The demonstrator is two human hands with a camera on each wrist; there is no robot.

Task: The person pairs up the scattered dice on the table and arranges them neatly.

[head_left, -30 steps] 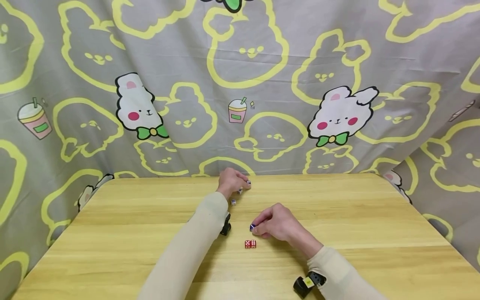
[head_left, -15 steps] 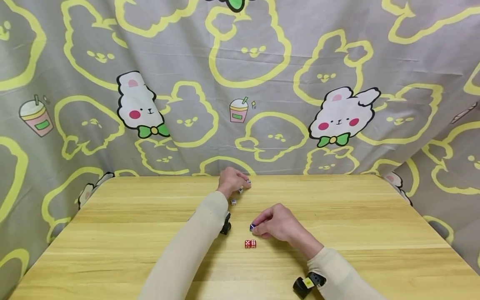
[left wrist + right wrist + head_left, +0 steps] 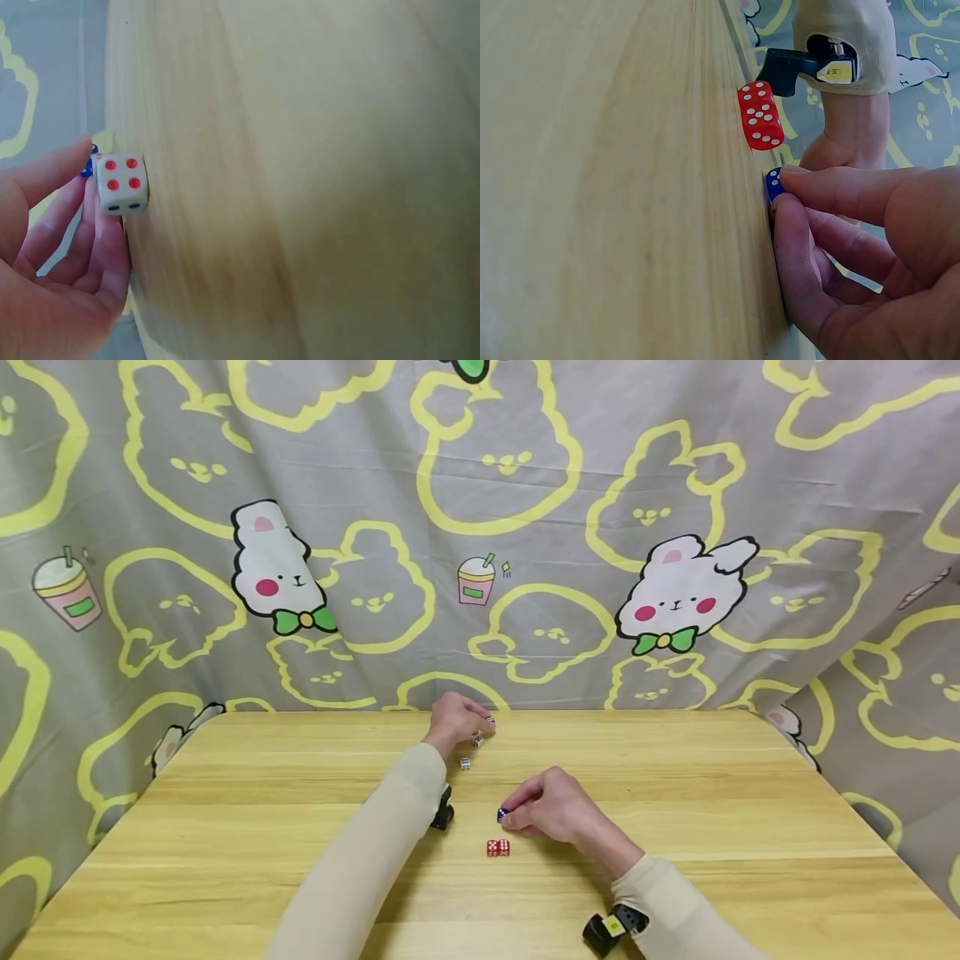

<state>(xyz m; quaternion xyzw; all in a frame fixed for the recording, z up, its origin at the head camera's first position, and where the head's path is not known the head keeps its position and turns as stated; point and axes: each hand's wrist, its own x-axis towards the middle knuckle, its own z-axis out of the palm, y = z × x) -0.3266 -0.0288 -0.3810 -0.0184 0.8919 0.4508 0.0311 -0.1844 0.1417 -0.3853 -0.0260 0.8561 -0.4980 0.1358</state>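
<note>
Near the far table edge my left hand (image 3: pixel 456 720) pinches a small die (image 3: pixel 491 720) between thumb and fingertips. The left wrist view shows it as a blue die (image 3: pixel 87 169), partly hidden behind a white die (image 3: pixel 122 184) with red and blue pips. Two white dice stand on the table close to that hand, the nearer white die (image 3: pixel 465 763) and another (image 3: pixel 478 742) beside the fingers. My right hand (image 3: pixel 555 806) pinches a blue die (image 3: pixel 775 182) with white pips, low at the tabletop. Just nearer to me sit two red dice (image 3: pixel 498 848), side by side and touching.
The wooden table (image 3: pixel 285 777) reaches to a patterned grey curtain (image 3: pixel 525 552) at the back. Both wrists wear black camera mounts; the left mount (image 3: pixel 442 810) hangs close to the white dice.
My left hand has shifted slightly left with its die, along the far edge. The right hand, the blue die it pinches, and the red and white dice look unmoved.
</note>
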